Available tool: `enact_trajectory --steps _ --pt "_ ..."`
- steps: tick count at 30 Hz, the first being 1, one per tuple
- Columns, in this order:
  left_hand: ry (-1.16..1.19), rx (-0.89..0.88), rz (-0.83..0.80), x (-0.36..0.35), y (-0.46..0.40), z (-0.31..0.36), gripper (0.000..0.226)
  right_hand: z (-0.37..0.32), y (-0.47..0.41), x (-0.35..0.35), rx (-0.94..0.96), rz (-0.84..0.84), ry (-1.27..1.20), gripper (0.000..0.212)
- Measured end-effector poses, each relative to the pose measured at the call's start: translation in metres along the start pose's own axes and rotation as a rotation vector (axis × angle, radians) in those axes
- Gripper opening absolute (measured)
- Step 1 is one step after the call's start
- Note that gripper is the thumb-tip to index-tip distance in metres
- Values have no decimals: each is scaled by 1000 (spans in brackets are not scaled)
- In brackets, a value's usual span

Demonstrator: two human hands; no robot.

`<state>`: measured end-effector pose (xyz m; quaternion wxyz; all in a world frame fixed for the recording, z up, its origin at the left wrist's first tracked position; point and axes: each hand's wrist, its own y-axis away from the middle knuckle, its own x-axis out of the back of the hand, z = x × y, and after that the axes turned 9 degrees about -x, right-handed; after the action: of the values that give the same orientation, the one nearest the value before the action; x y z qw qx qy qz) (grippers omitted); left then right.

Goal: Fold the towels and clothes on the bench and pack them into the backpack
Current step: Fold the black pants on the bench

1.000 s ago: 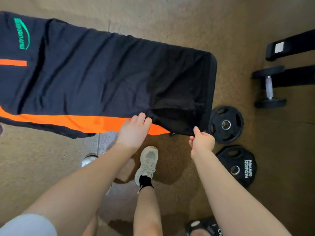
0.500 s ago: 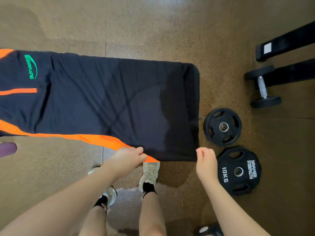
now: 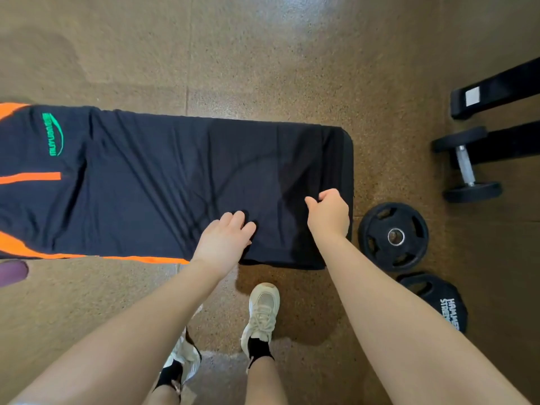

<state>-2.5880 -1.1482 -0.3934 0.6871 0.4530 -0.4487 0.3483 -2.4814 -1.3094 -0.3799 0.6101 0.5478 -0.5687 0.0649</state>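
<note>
1. a dark navy garment (image 3: 152, 182) with orange stripes and a green logo lies spread flat along the table (image 3: 349, 159), running from 9 o'clock toward 3 o'clock; only the table's black right end shows past the cloth.
2. the left hand (image 3: 223, 241) rests on the garment near its lower edge, at about 6 o'clock of the cloth, fingers (image 3: 236, 220) curled into the fabric, gripping it.
3. the right hand (image 3: 328, 214) sits just to the 3 o'clock side of the left, fingers clamped on the garment's right end.
4. two black weight plates (image 3: 393, 236) lie on the floor at 3 o'clock of the table, a dumbbell (image 3: 466, 165) beyond them toward 2 o'clock.
5. white sneakers (image 3: 261, 312) stand on the floor at 6 o'clock.
</note>
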Motion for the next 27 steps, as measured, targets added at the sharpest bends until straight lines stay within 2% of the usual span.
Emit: enact_trajectory --steps 3,7,9,11,13,14,15,17,19,21,23,25,27 --pt "-51 -59 -30 2 -4 1 42 1 -6 2 90 -68 -135 15" --pt "6 -204 138 25 -1 9 33 17 -10 43 246 -49 -466 16" --pt "85 -304 187 33 2 19 22 33 -9 65 261 -38 -531 17" --pt "114 -386 79 42 0 33 22 56 -4 73 189 -60 -465 16" --pt "141 -398 -128 44 -2 44 29 73 -3 69 8 -151 -310 9" --pt "165 -332 -255 38 -3 47 35 76 -2 66 -94 -209 -232 11" --pt "190 -250 -306 35 -5 45 40 76 -4 64 -156 -244 -186 21" --pt "229 -170 -120 39 -10 36 42 61 -11 65 -148 -208 -177 34" --pt "211 -73 21 37 -19 12 44 35 -22 65 -83 -143 -198 37" --pt "157 68 68 34 -29 -19 61 8 -33 60 -42 -153 -163 39" --pt "98 194 31 34 -32 -47 72 -15 -41 52 -42 -162 -66 43" --pt "125 305 -60 35 -31 -69 73 -31 -44 44 -64 -178 17 42" --pt "145 323 -167 33 -28 -87 70 -40 -43 40 -101 -161 154 37"
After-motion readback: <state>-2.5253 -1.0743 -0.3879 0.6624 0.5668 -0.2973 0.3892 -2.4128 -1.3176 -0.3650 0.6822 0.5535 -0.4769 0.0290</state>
